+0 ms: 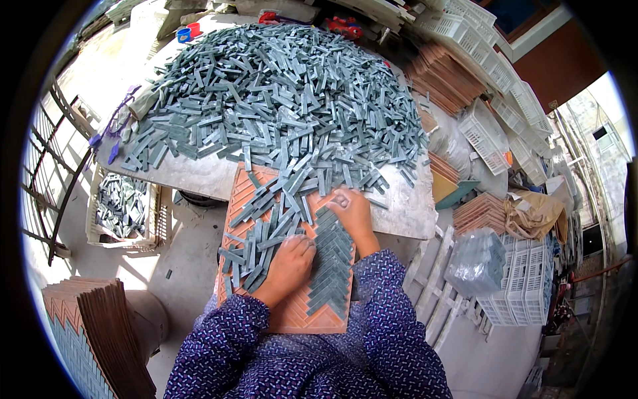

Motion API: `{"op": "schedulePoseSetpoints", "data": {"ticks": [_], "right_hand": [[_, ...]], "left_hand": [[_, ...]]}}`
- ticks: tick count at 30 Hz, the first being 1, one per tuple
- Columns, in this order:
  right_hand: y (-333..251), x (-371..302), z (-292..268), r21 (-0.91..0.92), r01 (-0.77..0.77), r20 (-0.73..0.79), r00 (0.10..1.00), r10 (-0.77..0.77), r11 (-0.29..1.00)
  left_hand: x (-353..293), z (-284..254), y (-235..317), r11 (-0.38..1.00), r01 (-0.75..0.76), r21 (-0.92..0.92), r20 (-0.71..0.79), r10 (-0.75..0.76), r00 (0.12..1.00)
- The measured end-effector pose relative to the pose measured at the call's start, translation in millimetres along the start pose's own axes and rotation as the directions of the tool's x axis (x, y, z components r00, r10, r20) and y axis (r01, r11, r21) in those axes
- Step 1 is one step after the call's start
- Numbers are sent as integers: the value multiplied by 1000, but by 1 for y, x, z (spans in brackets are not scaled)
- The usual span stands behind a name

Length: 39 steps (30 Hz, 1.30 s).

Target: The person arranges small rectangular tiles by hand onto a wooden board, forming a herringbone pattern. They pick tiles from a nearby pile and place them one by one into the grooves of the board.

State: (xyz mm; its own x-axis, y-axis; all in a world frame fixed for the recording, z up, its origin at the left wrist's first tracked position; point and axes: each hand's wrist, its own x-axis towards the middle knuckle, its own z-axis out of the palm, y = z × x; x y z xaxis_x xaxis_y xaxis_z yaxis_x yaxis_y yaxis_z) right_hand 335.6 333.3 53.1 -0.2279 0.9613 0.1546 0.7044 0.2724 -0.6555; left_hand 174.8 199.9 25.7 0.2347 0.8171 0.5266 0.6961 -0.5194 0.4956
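An orange-brown moulded tray (286, 324) with herringbone grooves lies before me, its far end on the table. Grey-green stone strips fill a herringbone band (329, 259) along its right side. Loose stone strips (262, 243) are heaped on its left half. My right hand (352, 211) is closed, its fingertips bunched at the far end of the laid band; what they hold is hidden. My left hand (289, 267) is closed too, fingers curled down beside the loose strips at the band's left edge. Anything inside it is out of sight.
A large pile of stone strips (279, 93) covers the whitish table (193, 174). A crate of strips (92, 216) stands on the floor at left, near a stack of trays (100, 319). Stacked trays (445, 76), white crates (525, 286) and a plastic-wrapped bundle (475, 263) are at right.
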Motion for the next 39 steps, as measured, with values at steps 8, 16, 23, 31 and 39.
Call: {"op": "schedulePoseSetpoints", "data": {"ticks": [8,16,23,31,39], "right_hand": [[-24,-10,8,-322,36,-68,996,-61,946],[-11,-19,17,-334,174,-130,965,-228,926],[2,-12,3,42,-59,-91,994,63,997],[5,-32,1,-382,289,-78,936,-342,878],[-30,-50,8,-174,327,-72,937,-343,929]], "left_hand": [[-1,0,-1,1000,17,-8,9,-17,1000],[0,0,0,1000,2,-14,7,-1,1000],[-3,2,-2,1000,-4,-20,-9,3,1000],[-1,3,-1,1000,2,-17,-7,-2,1000],[-2,0,-3,1000,1,-4,-37,-1,999]]}}
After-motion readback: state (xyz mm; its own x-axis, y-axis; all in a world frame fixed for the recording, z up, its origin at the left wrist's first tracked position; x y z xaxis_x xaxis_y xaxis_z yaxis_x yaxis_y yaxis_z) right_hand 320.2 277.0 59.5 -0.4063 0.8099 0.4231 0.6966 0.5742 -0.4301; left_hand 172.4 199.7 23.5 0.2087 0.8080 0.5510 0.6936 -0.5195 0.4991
